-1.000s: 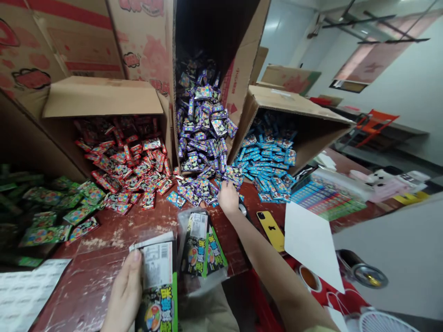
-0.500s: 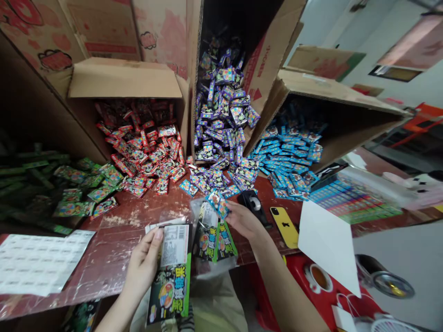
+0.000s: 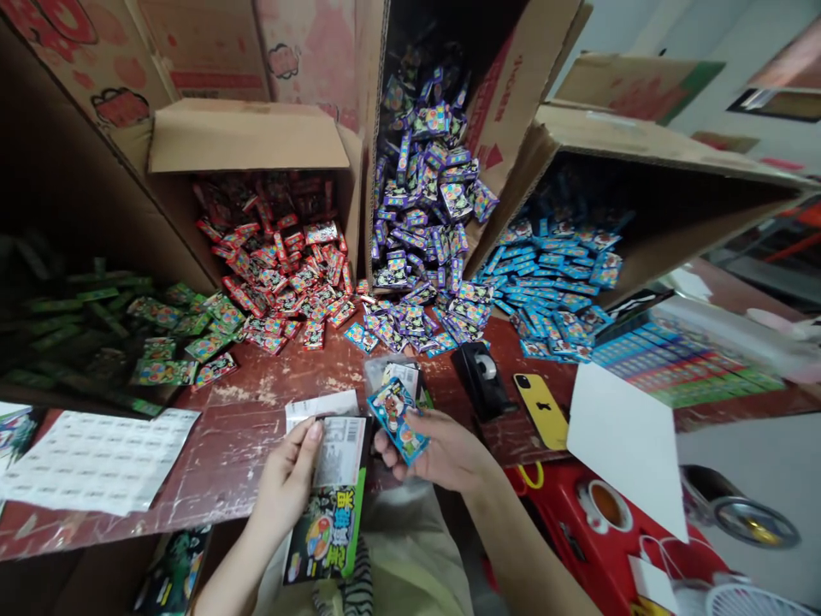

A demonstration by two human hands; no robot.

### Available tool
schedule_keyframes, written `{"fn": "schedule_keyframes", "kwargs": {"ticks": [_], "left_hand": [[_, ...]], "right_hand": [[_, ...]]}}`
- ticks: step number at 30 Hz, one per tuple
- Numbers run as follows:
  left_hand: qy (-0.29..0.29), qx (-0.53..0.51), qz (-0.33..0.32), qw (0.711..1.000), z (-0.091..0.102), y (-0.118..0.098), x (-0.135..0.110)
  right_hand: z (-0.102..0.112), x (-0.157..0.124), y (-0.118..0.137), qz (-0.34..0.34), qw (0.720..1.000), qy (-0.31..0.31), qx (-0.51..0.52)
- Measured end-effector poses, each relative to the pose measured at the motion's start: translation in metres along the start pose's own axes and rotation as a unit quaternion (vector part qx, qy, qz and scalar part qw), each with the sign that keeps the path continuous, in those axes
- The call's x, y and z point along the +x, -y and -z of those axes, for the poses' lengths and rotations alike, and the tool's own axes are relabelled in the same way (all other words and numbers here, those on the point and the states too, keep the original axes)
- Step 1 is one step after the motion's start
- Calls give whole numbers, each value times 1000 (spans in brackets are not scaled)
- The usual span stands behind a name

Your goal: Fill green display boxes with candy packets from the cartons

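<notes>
My left hand [image 3: 286, 481] is closed on a green and black candy packet [image 3: 327, 505] with a white barcode label, held over the near table edge. My right hand [image 3: 442, 452] is closed on a small blue candy packet [image 3: 398, 419], just right of the green one. A clear plastic bag [image 3: 394, 375] lies on the red table [image 3: 244, 445] behind the blue packet. Further back, purple packets [image 3: 420, 248] spill from a tall cardboard box [image 3: 519, 94].
Red packets [image 3: 282, 265], blue packets [image 3: 552, 282] and green packets [image 3: 128, 342] spill from other tipped boxes. A sheet of labels [image 3: 90, 462] lies at left. A black tape dispenser [image 3: 480, 378], a yellow phone [image 3: 540, 411] and white paper [image 3: 625, 445] sit at right.
My right hand reached into the purple pile, then drew back toward me with a small blue packet. My left hand kept hold of the green packet. The view tilted lower.
</notes>
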State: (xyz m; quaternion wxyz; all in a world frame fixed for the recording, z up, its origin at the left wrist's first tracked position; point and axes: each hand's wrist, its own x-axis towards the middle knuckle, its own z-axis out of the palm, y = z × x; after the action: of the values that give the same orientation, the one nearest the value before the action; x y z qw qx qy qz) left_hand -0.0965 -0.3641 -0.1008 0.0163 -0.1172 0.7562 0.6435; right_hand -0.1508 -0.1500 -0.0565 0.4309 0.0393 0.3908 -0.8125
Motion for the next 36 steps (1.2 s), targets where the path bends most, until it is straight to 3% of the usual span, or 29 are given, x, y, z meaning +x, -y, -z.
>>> {"fn": "schedule_keyframes", "kwargs": {"ticks": [6,9,12,15,19,25,30,36], "left_hand": [[19,12,-4,1000,-1,-1,-2],[37,9,-9,999,-2,-4,-4],[31,0,-13,999,-3,-7,-6],[16,-5,-8,1000,-2,-7,-8],[43,-6,4,999,1,-6,-7],[94,-5,6,996,5,-6,-5],[91,-18,7,996,0,0,-6],[93,-39,14,995,-12,5,-7]], "right_hand": [[-14,37,13,179,974,-100,-98],[-14,58,10,274,935,-108,-197],[-11,66,-1,316,891,-79,-317],[-2,61,-8,308,854,-69,-413],[11,51,2,274,831,-49,-482],[4,40,23,302,766,-8,-568],[3,40,33,204,795,93,-563],[0,45,41,206,770,93,-596]]}}
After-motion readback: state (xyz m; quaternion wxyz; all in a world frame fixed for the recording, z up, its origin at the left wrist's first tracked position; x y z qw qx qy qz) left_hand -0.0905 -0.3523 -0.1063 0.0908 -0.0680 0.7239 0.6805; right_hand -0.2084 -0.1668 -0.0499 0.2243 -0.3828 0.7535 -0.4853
